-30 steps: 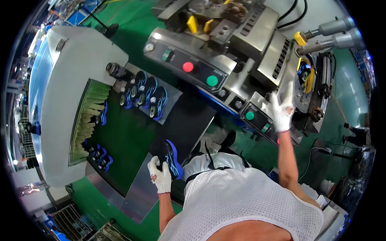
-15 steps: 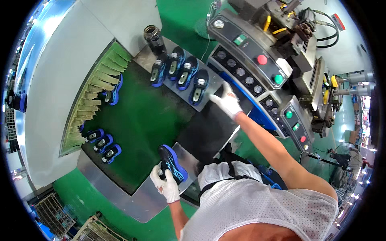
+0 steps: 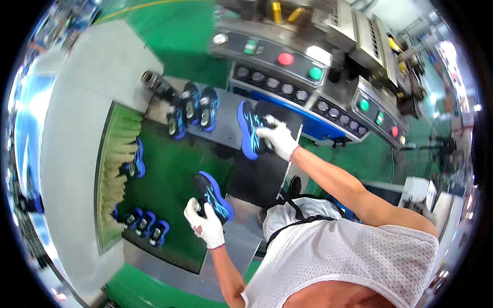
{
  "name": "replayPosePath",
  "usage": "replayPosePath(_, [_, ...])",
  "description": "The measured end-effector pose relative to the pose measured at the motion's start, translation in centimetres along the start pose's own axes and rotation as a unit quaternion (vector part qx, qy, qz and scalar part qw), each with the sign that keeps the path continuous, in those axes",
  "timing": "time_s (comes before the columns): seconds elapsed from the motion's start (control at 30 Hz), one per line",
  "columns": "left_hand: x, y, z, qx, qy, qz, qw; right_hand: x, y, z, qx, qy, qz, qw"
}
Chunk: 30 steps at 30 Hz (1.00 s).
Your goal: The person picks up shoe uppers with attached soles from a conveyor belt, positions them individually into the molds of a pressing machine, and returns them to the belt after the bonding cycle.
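Observation:
My left hand [image 3: 206, 226], in a white glove, is closed around a black and blue sneaker [image 3: 218, 203] above the near edge of the green conveyor belt [image 3: 174, 190]. My gloved right hand [image 3: 280, 138] grips a second black sneaker [image 3: 248, 131] with a blue sole, raised on its side over a black mat [image 3: 257, 174]. Three similar sneakers [image 3: 208, 109] stand together on the metal ledge [image 3: 228, 115] beyond the belt. More sneakers [image 3: 146, 224] lie on the belt at the left, and another one [image 3: 138, 159] sits by the curtain.
A curtain of greenish strips [image 3: 118, 174] hangs in the opening of a pale machine housing [image 3: 77, 118] at left. On the ledge's far end is a dark cylindrical container [image 3: 159, 86]. Machines with gauges and button panels [image 3: 272, 59] stand along the far right.
My right hand has taken a sneaker off the ledge, leaving three there. My left hand still holds its sneaker. The whole view has turned, and the belt sneakers appear farther from the curtain.

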<state>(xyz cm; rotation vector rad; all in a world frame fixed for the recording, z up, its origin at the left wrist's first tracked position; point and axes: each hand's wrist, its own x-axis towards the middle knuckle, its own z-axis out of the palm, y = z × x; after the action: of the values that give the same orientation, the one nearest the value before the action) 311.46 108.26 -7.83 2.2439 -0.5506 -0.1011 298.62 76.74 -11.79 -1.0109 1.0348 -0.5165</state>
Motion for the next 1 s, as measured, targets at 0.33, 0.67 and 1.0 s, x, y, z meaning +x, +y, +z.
replayPosePath(0.33, [-7.4,24.2,13.1,-0.105,-0.315,0.36,0.872,-27.6,-1.5,-16.4,0.022,0.269,0.013,0.963])
replayPosePath(0.67, [-14.5,38.5,2.8,-0.157,-0.545,0.536,0.626,-51.2,-7.6,-8.5,0.262,0.664,-0.046,0.699])
replayPosePath(1.0, [-44.5,42.0,21.8,-0.253,-0.635,0.586,0.435,-59.7,3.7,-28.0,-0.005,0.851,0.152,0.502])
